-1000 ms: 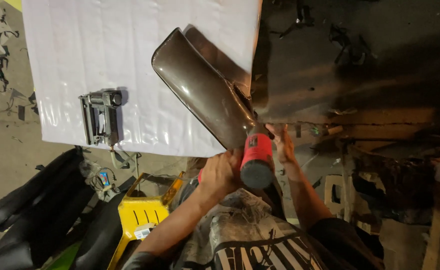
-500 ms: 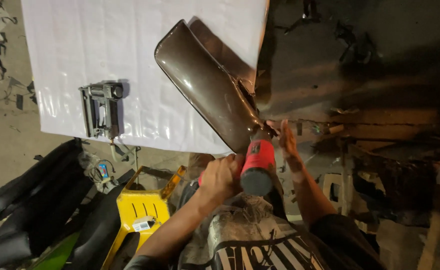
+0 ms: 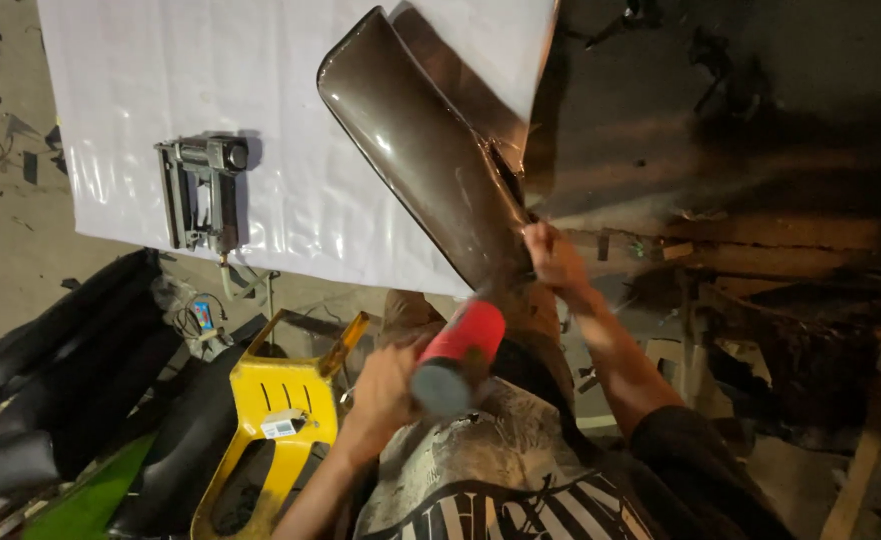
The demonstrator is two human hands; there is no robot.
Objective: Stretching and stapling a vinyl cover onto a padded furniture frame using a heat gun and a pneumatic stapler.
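Note:
My left hand (image 3: 386, 385) grips a red spray can (image 3: 458, 352), its grey base turned toward the camera, blurred with motion. A long glossy brown seat-shaped panel (image 3: 416, 155) slants up over the white sheet (image 3: 261, 110). My right hand (image 3: 553, 255) holds that panel at its lower narrow end. The can sits just below the panel's lower tip, close to my right hand. My lap, in a printed shirt, lies beneath both hands.
A grey staple gun (image 3: 204, 190) lies on the white sheet at left. A yellow plastic stool (image 3: 276, 405) stands by my left knee, with black seat covers (image 3: 61, 380) and a green piece at bottom left. Dark wooden clutter fills the right side.
The can has tilted and moved lower left, blurred. My right hand, earlier open-fingered beside the panel's end, now closes on it. The view has shifted slightly.

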